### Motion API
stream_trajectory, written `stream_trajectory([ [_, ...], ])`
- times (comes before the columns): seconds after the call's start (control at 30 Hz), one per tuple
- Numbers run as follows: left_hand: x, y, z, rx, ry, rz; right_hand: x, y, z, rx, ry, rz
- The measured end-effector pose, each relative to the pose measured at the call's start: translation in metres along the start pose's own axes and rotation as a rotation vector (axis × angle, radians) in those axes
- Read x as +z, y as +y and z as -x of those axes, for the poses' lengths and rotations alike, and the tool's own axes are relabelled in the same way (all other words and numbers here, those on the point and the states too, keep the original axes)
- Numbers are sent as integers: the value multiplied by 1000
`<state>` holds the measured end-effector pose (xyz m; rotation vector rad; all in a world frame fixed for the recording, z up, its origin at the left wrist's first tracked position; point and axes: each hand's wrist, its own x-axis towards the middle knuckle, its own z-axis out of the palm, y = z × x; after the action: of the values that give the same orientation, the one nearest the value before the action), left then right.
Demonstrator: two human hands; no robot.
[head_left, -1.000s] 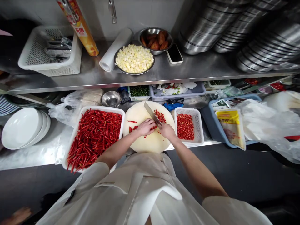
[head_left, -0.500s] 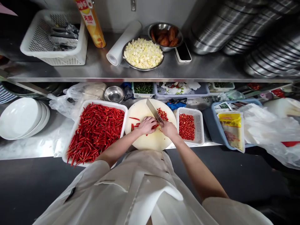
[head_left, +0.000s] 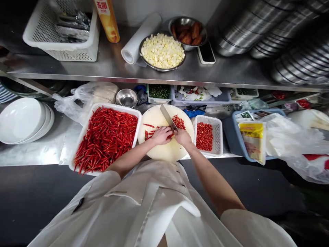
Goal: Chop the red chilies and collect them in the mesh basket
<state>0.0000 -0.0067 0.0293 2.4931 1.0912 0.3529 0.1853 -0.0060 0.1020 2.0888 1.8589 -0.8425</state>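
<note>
While the left hand (head_left: 162, 135) holds red chilies (head_left: 170, 136) on the board (head_left: 168, 151), the right hand (head_left: 183, 137) grips the knife (head_left: 168, 117), whose long blade lies beyond this grip, pointing far and left.

Right hand (head_left: 183, 137) around a knife (head_left: 167, 117), left hand (head_left: 162, 135) beside.

A steel shelf (head_left: 239, 73) is running across the width above the metal surface (head_left: 48, 154), its front edge catching a thin line of light. Behind it a plain grey wall (head_left: 128, 8) is rising (rather dim toward the corners). Light is glaring off the surface at the left, and dark grey is filling the area below its front edge.
</note>
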Motion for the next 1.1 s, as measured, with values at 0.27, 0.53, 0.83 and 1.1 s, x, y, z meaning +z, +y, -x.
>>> stream_trajectory([
  [0.27, 0, -4, 7, 19, 8, 1, 6, -5, 0, 19, 13, 1],
  [0.53, -6, -6, 12, 3, 9, 22, 10, -8, 3, 11, 32, 22],
  [0.83, -10, -6, 17, 17, 13, -13, 17, -14, 11, 31, 30, -5],
  [1.1, -10, -6, 23, 13, 27, -2, 21, -19, 16, 2, 52, -23],
])
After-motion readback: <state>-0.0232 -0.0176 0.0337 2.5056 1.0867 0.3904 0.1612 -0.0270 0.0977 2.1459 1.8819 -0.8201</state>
